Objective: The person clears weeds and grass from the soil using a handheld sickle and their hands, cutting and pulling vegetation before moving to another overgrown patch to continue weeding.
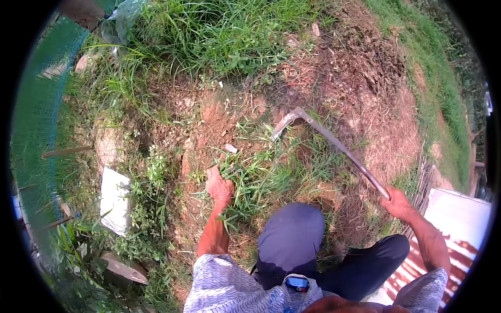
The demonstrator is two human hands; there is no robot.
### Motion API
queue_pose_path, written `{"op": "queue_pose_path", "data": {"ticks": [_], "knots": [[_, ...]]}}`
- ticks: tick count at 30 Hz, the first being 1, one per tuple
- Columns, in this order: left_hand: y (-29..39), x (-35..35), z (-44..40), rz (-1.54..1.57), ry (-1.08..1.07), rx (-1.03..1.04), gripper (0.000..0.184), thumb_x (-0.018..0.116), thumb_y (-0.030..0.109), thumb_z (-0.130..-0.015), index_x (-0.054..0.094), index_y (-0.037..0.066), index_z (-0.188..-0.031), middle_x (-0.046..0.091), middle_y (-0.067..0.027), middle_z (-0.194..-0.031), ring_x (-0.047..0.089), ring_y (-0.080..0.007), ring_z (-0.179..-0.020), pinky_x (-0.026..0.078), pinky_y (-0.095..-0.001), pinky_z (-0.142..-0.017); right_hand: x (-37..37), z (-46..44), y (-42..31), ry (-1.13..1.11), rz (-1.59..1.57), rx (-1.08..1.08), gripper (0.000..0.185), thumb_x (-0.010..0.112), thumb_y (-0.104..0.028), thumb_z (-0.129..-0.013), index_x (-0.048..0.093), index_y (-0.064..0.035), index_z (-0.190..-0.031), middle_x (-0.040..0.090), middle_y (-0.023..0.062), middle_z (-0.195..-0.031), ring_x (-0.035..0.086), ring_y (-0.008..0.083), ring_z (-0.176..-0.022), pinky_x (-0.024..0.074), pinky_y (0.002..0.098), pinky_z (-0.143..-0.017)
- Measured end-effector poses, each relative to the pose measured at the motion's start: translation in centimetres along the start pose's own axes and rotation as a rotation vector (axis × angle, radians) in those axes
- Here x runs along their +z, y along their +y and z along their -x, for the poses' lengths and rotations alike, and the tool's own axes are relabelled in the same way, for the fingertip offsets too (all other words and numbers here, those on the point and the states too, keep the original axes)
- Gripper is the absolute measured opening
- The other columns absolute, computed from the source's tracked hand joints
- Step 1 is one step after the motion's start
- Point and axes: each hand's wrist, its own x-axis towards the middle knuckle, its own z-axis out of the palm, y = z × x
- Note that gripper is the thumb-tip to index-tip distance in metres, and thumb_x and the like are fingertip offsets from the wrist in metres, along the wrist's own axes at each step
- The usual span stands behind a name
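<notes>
My right hand [397,202] is wrapped round the lower end of the long handle of a hand hoe [347,151]. The hoe's bent metal blade [285,124] points down at the ground, among loose grass and soil. Low over the dirt, my left hand [219,186] is closed on a tuft of green grass [248,182], whose blades stick out beside the hand and wrist. The fingertips are partly hidden. Just above this hand lies a small pale chip [231,148] on bare reddish soil [211,117].
A white block-like object [116,201] lies among weeds at left, near green netting [39,120]. Thick grass [235,31] grows at the far side. A rusty corrugated sheet [454,219] is at lower right. My bent knee [292,229] is between my arms.
</notes>
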Motion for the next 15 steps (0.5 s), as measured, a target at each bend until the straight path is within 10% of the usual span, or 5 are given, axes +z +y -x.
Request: {"op": "queue_pose_path", "data": {"ticks": [12,15], "knots": [[-7.3,5.5,-1.3,0.238,-0.160,-0.114,0.031,0.060,0.020,-0.080,0.055,0.015,-0.110,0.055,-0.0127,-0.096,0.060,-0.0331,-0.077,0.048,-0.0438,-0.065,-4.9,4.8,2.5,0.233,-0.279,0.045,0.026,0.067,-0.023,-0.078,0.056,-0.0011,-0.088,0.050,0.0028,-0.068,0.049,0.0134,-0.064,0.0430,0.0324,-0.057],[-4.0,2.3,-1.2,-0.147,-0.096,0.090,0.024,0.059,0.025,-0.086,0.053,0.013,-0.107,0.056,-0.0132,-0.094,0.060,-0.0282,-0.073,0.050,-0.0398,-0.063,-3.7,2.1,5.1,0.187,-0.432,0.008,0.027,0.067,-0.024,-0.081,0.056,-0.0016,-0.091,0.052,0.0014,-0.072,0.049,0.0122,-0.064,0.0434,0.0321,-0.057]]}}
